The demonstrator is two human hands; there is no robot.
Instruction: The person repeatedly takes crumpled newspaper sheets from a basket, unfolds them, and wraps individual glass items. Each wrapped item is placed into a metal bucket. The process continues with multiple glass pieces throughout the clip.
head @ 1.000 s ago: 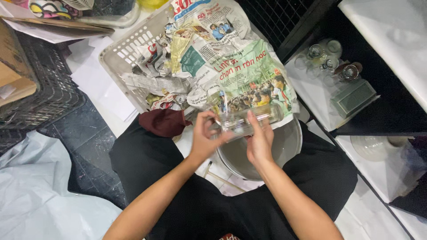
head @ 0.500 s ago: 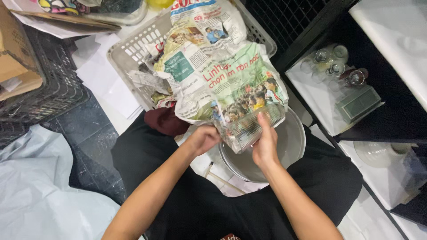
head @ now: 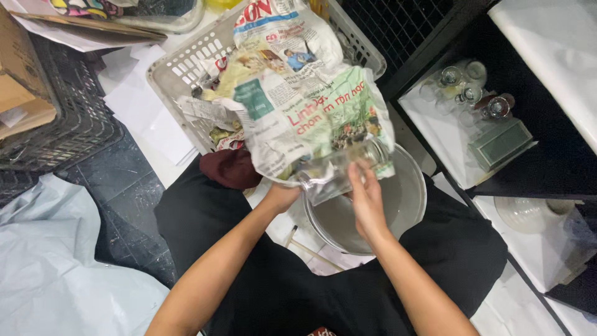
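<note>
Whereas a second ago the clear glass point(head: 339, 171) lay bare between the hands, a crumpled newspaper sheet point(head: 298, 112) now drapes it above the metal basin point(head: 407, 205); left hand point(head: 280, 196) grips paper, right hand point(head: 367, 199) presses glass.

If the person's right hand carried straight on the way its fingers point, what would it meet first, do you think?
The right hand points up and away, its fingers already on the clear glass tumbler. Beyond that, most likely the crumpled printed newspaper sheet, then the white plastic lattice basket, though depth is unclear.
</note>
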